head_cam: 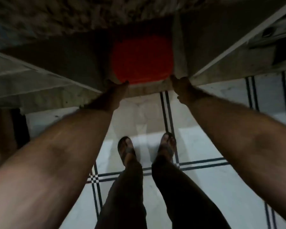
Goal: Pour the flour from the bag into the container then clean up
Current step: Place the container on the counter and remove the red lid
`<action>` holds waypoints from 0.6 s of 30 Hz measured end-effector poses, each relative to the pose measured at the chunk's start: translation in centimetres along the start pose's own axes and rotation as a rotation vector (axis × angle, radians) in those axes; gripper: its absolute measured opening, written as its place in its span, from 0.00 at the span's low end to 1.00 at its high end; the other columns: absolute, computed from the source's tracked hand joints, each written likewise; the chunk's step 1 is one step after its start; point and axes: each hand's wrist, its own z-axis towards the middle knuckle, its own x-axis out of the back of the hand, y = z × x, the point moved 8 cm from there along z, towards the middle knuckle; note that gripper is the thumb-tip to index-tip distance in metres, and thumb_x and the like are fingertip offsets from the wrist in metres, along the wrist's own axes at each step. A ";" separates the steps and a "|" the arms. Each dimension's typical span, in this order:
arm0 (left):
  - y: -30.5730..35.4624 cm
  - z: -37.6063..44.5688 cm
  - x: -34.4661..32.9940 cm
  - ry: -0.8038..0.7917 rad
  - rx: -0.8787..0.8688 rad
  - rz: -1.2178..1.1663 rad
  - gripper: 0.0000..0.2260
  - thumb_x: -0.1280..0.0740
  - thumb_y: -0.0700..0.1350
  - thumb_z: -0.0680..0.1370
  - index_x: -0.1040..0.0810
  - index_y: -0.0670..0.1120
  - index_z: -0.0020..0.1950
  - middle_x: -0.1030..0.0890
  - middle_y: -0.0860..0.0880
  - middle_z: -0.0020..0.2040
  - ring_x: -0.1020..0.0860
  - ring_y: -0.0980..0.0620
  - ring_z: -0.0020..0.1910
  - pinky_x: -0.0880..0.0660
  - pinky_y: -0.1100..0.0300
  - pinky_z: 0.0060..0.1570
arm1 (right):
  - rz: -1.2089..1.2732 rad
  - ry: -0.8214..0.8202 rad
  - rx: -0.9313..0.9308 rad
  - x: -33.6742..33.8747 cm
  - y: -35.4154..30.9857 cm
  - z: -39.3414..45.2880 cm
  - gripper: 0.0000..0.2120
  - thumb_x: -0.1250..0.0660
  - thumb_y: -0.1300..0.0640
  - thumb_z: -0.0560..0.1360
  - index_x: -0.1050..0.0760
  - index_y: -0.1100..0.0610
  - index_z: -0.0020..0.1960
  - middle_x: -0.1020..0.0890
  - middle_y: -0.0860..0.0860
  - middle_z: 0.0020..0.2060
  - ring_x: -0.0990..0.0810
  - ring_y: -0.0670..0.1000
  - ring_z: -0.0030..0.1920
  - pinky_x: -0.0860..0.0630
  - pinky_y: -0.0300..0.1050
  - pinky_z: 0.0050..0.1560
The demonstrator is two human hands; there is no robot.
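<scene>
two bare forearms extend forward and down from the camera toward a low compartment under a speckled stone counter [73, 19]. inside that compartment sits a round red container [141, 59], set back in shadow between a pale vertical partition [180, 52] on its right and the dark recess on its left. the left hand [116, 90] reaches the container's lower left edge; its fingertips appear to touch or grasp the red rim, but motion blur and low light prevent a firm reading of the grip. the right hand [182, 86] lies at the lower right, beside the foot of the partition, fingers pointing forward onto the shelf lip [147, 90]; whether it grasps the container or only rests on the ledge cannot be determined. open cabinet doors [238, 43] angle outward on both sides of the compartment. below, both feet in sandals [127, 149] stand on a white tiled floor [213, 195] crossed by dark double lines. the legs wear dark trousers [180, 195].
</scene>
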 end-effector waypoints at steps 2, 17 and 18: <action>1.1 1.6 -0.2 0.053 0.003 -0.035 0.29 0.35 0.55 0.87 0.36 0.43 0.84 0.17 0.49 0.56 0.23 0.50 0.53 0.28 0.60 0.51 | 0.019 -0.091 -0.009 -0.9 -1.0 2.1 0.20 0.36 0.45 0.86 0.24 0.60 0.68 0.27 0.71 0.74 0.27 0.72 0.73 0.28 0.68 0.73; -5.6 -3.2 -0.8 0.048 0.231 -0.227 0.26 0.28 0.42 0.83 0.30 0.43 0.80 0.26 0.39 0.77 0.24 0.40 0.69 0.26 0.49 0.57 | 0.148 -0.195 -0.264 -1.3 4.7 -2.7 0.08 0.32 0.61 0.83 0.26 0.54 0.60 0.20 0.52 0.56 0.21 0.53 0.58 0.23 0.56 0.66; -6.6 -6.2 -0.4 0.052 0.248 -0.248 0.24 0.28 0.41 0.82 0.27 0.41 0.77 0.22 0.37 0.73 0.21 0.39 0.64 0.27 0.51 0.53 | 0.156 -0.160 -0.324 -1.0 6.1 -5.6 0.09 0.31 0.62 0.82 0.26 0.56 0.60 0.20 0.53 0.51 0.21 0.53 0.52 0.22 0.55 0.60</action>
